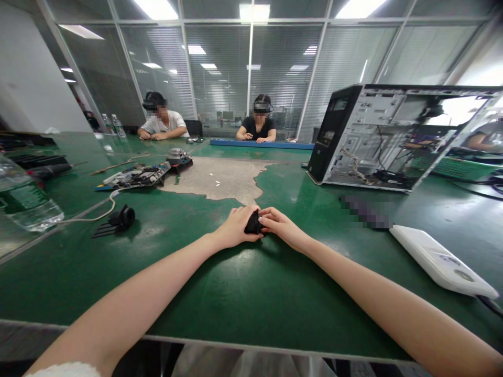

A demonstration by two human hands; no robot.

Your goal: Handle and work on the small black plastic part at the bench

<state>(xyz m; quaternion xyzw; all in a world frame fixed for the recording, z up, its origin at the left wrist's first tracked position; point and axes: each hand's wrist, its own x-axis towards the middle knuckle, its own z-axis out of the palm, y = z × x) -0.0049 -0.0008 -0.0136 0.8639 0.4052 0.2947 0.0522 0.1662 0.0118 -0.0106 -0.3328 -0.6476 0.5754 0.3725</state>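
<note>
Both hands meet over the green tabletop (231, 293), around a small black part (252, 223). My left hand (236, 226) wraps round it from the left, thumb below and fingers above. From the right, the fingertips of my right hand (281, 226) pinch at its right edge. The part looks like dark plastic; its exact kind is hidden by my fingers. Off to the left lies another black plastic piece (121, 217) with a round end and long thin prongs.
An open computer case (334, 136) stands at the right, with a white device (440, 259) in front of it. Left are a circuit board (135, 177), a heatsink fan (178, 157), cables and a water bottle (27, 199). Two people sit across the table.
</note>
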